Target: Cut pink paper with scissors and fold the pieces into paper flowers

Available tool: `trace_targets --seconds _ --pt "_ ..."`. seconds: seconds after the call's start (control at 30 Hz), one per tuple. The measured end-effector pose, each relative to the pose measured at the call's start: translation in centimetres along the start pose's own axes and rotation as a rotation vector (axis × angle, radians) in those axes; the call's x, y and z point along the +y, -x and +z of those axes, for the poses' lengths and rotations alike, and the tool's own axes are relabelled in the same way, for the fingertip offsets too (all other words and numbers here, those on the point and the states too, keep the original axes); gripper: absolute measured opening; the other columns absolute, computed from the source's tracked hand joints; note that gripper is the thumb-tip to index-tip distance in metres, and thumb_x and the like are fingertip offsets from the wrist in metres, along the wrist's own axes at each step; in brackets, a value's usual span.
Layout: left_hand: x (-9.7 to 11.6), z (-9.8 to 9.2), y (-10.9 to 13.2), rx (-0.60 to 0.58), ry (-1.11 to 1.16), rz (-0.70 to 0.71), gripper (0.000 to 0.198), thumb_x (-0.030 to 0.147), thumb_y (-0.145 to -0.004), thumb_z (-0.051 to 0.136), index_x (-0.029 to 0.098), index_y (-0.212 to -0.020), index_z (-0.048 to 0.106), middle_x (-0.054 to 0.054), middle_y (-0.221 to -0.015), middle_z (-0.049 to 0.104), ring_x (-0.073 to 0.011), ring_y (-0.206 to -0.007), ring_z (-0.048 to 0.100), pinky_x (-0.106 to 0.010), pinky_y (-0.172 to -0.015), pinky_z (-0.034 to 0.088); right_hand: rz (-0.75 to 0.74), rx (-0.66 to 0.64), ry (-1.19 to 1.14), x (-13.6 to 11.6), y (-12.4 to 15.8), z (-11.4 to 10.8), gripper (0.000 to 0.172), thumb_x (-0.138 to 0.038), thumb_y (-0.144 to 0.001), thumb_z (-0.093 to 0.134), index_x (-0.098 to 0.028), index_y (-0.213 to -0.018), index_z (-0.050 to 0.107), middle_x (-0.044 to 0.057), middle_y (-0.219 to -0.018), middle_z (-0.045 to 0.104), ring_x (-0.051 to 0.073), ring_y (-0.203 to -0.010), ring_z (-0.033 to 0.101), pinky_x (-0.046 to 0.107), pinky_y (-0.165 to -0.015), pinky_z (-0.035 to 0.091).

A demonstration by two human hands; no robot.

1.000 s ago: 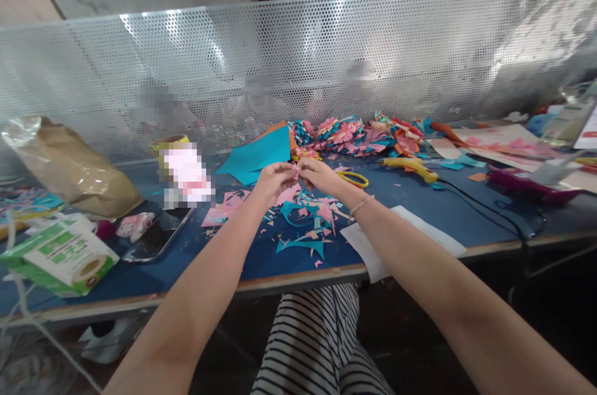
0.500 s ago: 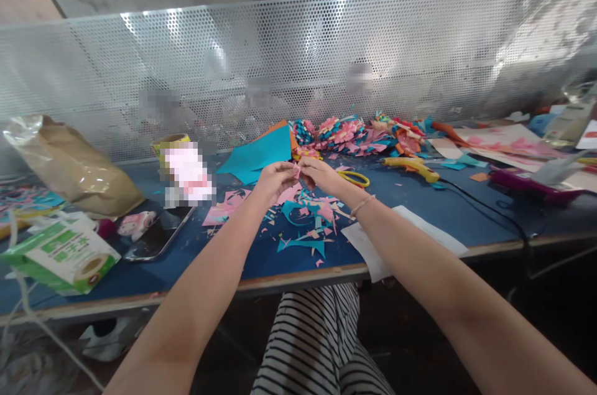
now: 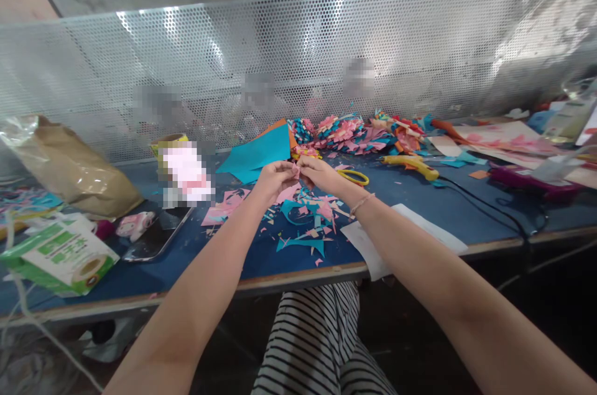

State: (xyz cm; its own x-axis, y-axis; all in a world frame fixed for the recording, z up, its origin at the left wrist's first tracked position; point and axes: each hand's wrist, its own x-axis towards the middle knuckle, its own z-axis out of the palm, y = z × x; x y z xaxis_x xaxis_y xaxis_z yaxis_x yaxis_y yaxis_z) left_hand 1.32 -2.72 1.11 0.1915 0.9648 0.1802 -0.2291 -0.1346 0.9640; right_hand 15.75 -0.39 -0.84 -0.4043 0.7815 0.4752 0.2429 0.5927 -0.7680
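Above the table, my left hand [image 3: 276,178] and my right hand [image 3: 317,172] meet fingertip to fingertip. Both pinch a small pink paper piece [image 3: 296,171], partly hidden by the fingers. Pink scraps [image 3: 228,205] and curved blue offcuts [image 3: 301,246] lie scattered below them. Just right of my right hand rest scissors with yellow handles [image 3: 354,178]. Behind my left hand lie blue sheets [image 3: 261,152], with an orange sheet partly under them.
A pile of pink, blue and orange paper flowers [image 3: 347,134] lines the perforated metal screen [image 3: 298,40]. Right stands a yellow glue gun [image 3: 413,165] with a black cord. Left are a phone [image 3: 161,236], a green-white box [image 3: 60,255] and a brown bag [image 3: 77,165]. White paper [image 3: 405,233] overhangs the front edge.
Both hands stay nearly in place, still pinching the pink paper piece. The whole view has shifted very slightly; nothing on the table has visibly moved.
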Motion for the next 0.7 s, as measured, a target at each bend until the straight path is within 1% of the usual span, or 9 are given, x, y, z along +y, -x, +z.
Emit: trace_targets --seconds 0.3,0.47,0.7 --pt "0.00 0.00 0.01 0.002 0.006 -0.001 0.026 0.014 -0.051 0.076 0.010 -0.066 0.056 -0.001 -0.061 0.058 -0.0094 -0.057 0.056 -0.029 -0.065 0.047 -0.030 0.019 0.082 -0.43 0.22 -0.06 0.010 -0.022 -0.079 0.039 -0.019 -0.071 0.042 -0.005 -0.051 0.045 0.009 -0.046 0.042 0.020 -0.046 0.032" --pt "-0.04 -0.02 0.00 -0.001 -0.006 0.005 0.027 0.016 -0.050 0.077 0.011 -0.067 0.056 -0.001 -0.061 0.058 -0.0095 -0.058 0.056 -0.028 -0.064 0.047 -0.055 0.038 0.146 -0.62 0.29 -0.14 0.007 -0.021 -0.076 0.040 -0.019 -0.070 0.044 -0.004 -0.055 0.046 0.009 -0.051 0.043 0.021 -0.049 0.031" --pt "0.09 -0.01 0.09 0.003 -0.020 -0.001 0.027 0.017 -0.051 0.077 0.011 -0.066 0.055 -0.001 -0.061 0.057 -0.0094 -0.057 0.056 -0.029 -0.065 0.047 -0.070 0.045 0.189 -0.75 0.38 -0.21 0.004 -0.021 -0.073 0.043 -0.018 -0.070 0.046 -0.004 -0.056 0.047 0.010 -0.053 0.042 0.021 -0.049 0.029"
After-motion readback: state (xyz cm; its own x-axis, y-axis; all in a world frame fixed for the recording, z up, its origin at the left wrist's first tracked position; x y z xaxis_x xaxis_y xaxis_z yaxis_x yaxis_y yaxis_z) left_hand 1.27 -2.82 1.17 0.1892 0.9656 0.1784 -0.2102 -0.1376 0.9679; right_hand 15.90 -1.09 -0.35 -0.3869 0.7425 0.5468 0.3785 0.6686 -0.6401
